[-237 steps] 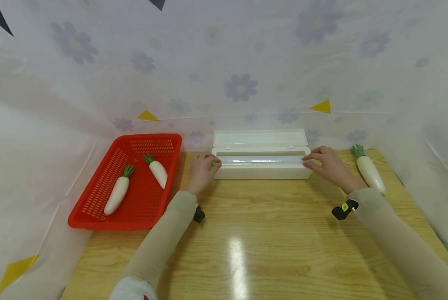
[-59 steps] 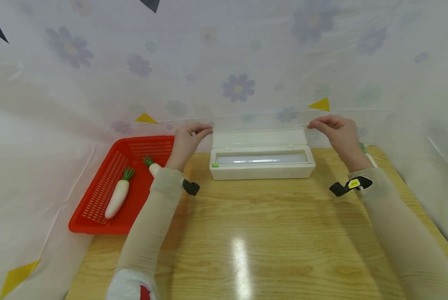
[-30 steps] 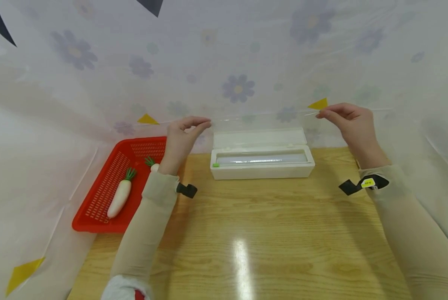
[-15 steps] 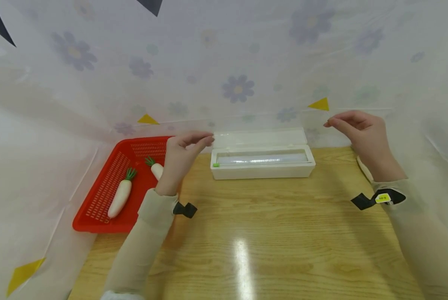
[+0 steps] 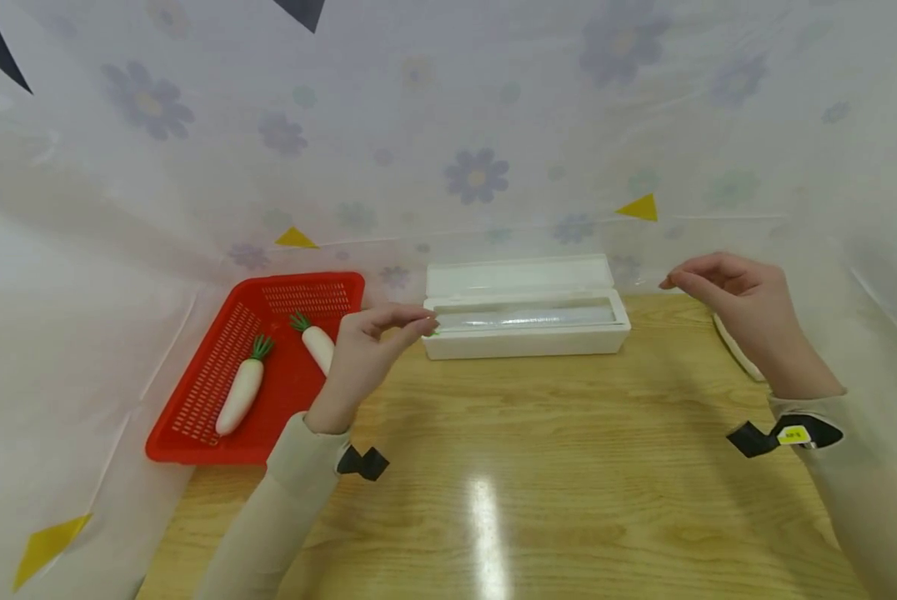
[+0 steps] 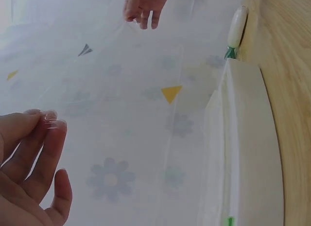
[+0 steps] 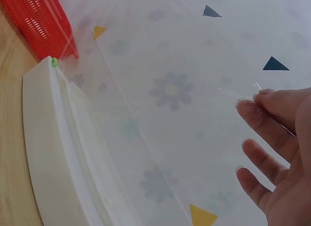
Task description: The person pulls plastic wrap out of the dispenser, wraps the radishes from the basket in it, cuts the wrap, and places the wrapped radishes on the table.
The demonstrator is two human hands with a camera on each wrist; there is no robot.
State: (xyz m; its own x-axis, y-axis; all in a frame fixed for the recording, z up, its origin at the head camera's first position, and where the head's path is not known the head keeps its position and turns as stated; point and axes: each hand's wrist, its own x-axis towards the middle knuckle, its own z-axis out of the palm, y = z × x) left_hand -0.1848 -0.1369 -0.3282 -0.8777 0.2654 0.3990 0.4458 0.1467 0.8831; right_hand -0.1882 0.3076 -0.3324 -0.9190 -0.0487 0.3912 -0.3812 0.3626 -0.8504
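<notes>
In the head view my left hand [image 5: 373, 346] is raised at the left end of a white cling film box [image 5: 531, 343]. Its thumb and fingers pinch one corner of clear cling film. Off the box's right end, my right hand [image 5: 749, 312] pinches another corner, and the right wrist view shows the cling film [image 7: 245, 96] wrinkled at those fingertips. The see-through sheet spans the gap between both hands and is barely visible from above. Inside the box, its lid [image 5: 519, 273] tipped back, lies the film roll [image 5: 531, 317]. A green cutter slider [image 7: 54, 62] sits at the box's left end.
A red basket [image 5: 165, 429] at the left holds two white radishes, one radish [image 5: 240, 396] in full view, the other radish [image 5: 317, 346] partly covered by the left hand. A further radish [image 5: 737, 350] lies at the right, mostly behind the right hand. Patterned sheeting [image 5: 388, 108] backs the wooden table [image 5: 568, 467].
Both hands went from the box's edges up over its lid, drawing out film. Over the last second they have come down and nearer, the right hand also moving further right.
</notes>
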